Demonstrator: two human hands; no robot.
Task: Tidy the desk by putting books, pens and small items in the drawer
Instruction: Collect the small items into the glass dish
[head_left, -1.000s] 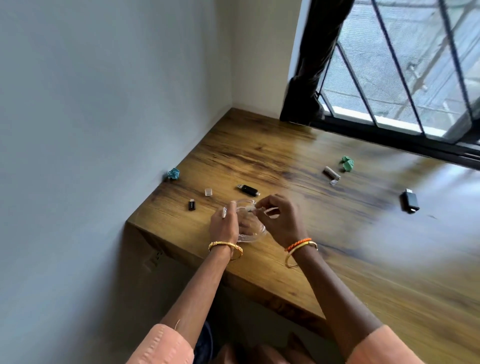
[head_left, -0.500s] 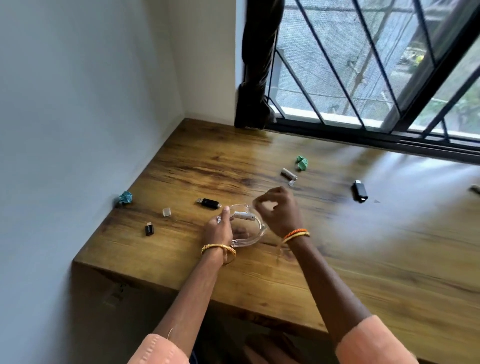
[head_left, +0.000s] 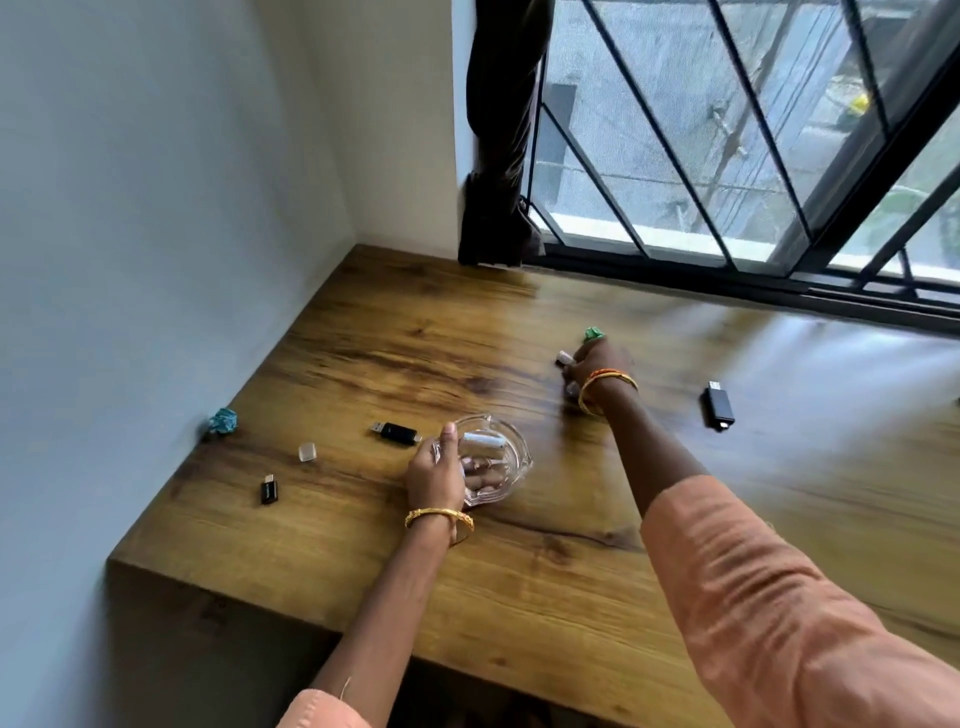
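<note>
Small items lie scattered on the wooden desk, all seen from the head camera. Left hand grips the rim of one glass dish, thumb over the edge, one white cylinder lying inside it. Right hand reaches far out, fingers curled onto one small capped stick, just beside one green paper ball. Two black USB sticks: one near the dish, one well off to the right. One tiny black adapter, one clear cap, one blue paper ball against the wall.
</note>
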